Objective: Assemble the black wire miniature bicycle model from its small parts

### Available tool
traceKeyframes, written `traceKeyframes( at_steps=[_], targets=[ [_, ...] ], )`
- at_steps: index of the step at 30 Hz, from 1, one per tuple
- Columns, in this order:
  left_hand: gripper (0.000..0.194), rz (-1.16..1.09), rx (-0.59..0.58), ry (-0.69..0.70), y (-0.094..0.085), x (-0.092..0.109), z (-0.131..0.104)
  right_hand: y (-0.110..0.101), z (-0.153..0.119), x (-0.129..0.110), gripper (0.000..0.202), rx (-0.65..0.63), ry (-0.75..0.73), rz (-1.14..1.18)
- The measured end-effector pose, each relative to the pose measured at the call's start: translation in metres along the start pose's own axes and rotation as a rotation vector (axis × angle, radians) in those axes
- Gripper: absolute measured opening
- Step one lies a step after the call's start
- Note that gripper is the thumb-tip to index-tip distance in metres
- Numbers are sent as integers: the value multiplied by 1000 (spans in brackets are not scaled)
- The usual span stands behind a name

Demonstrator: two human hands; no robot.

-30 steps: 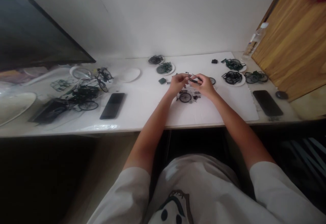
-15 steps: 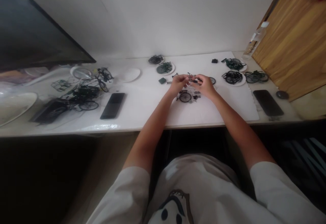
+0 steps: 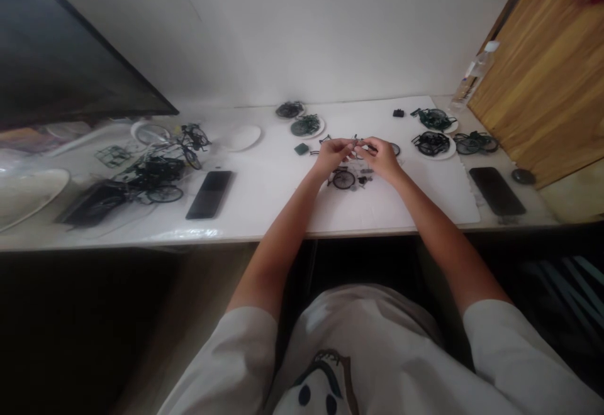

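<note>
Head view: both hands (image 3: 332, 156) pinched closed on a tiny part (image 3: 357, 143) (blurred), near a wheel (image 3: 344, 180).

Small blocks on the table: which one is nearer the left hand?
The green block, just left of the left hand; the black block lies farther back, beyond the right hand.

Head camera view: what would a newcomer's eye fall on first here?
Probably the left hand and right hand, fingertips close together above a white sheet; whatever they may hold is too small to make out. Next, perhaps, the dark spoked wheel just below them in the picture. Then the tangle of dark bicycle-like pieces at the left, below the big dark screen.
</note>
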State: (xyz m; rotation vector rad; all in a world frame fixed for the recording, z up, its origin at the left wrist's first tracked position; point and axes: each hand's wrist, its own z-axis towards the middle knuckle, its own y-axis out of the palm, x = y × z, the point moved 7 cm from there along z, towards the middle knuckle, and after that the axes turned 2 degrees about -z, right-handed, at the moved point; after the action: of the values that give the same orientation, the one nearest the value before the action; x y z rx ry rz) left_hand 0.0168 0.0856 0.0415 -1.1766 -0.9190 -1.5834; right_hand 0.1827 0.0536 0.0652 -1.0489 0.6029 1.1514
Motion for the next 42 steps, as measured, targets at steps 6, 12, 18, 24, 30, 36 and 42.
traceKeyframes(
  at_steps=[6,12,18,24,30,36,42],
  targets=[
    [45,-15,43,-46,-6,-4,1,-1,-1,-2,40,-10,-26,4],
    [44,-50,1,-71,-4,-3,0,-4,-2,-6,36,-14,-11,-33],
    [48,-53,8,-83,-4,-5,0,-3,-1,-2,35,-13,-50,-22],
    [42,-12,55,-58,-14,-5,4,-6,0,0,37,-1,-16,-56],
    [37,231,436,113,-61,3,5,-12,-1,-6,38,37,10,-43],
    [24,615,523,108,-80,10,0,-15,-1,-7,37,55,10,-49],
    [48,909,392,-90,-75,-4,-1,-15,-1,-5,38,48,11,-53]
  ],
)
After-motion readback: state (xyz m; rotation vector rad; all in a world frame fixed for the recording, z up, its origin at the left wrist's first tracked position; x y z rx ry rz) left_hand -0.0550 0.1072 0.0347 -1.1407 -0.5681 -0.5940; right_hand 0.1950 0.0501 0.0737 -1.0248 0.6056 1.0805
